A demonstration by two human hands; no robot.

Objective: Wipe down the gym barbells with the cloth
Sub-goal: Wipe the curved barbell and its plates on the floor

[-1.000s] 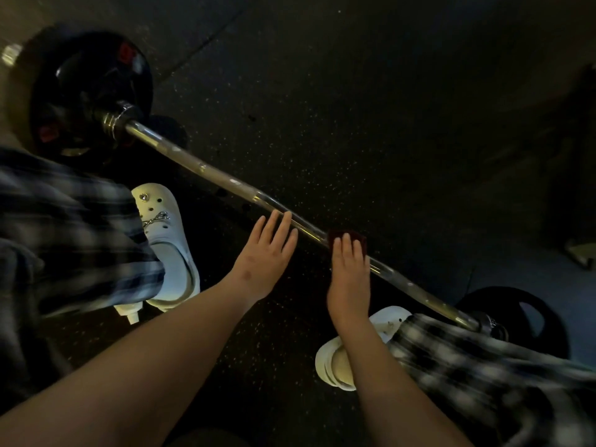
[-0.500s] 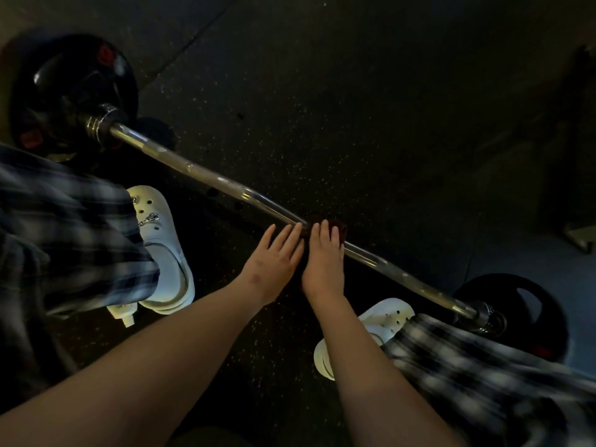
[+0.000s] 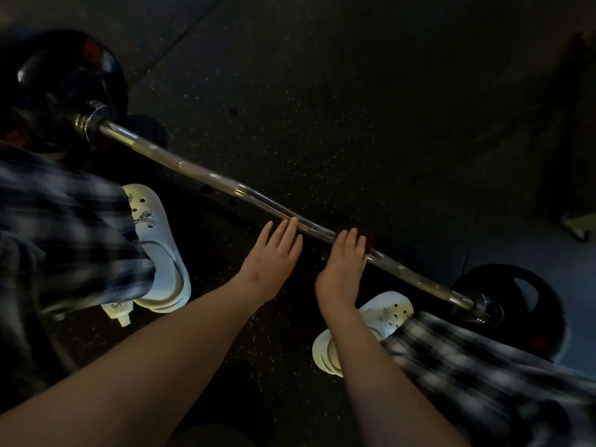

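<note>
- Barbell (image 3: pixel 206 179) is lying on the floor (image 3: pixel 338 108) just ahead of us. Its long axis is running on a slant from the left plate (image 3: pixel 64 75), farther off, to the right plate (image 3: pixel 522 295), nearer our feet.
- Our right hand (image 3: pixel 343 266) is pressing a dark red cloth (image 3: pixel 367 241) onto the shaft with its fingers laid flat, and it is the hand sitting nearer the right plate.
- Our left hand (image 3: pixel 271 259) is lying open just beside it, straight fingertips touching bare shaft and holding nothing.
- We are judging that the coming stroke is going to follow that slant. The longer bare stretch is lying to the left, past the left hand.
- We are looking at dark speckled matting, seemingly rubber. Our white clogs (image 3: pixel 161 262) are standing on our side of the bar, one to each side of the hands. The room beyond is showing too dim to read.
</note>
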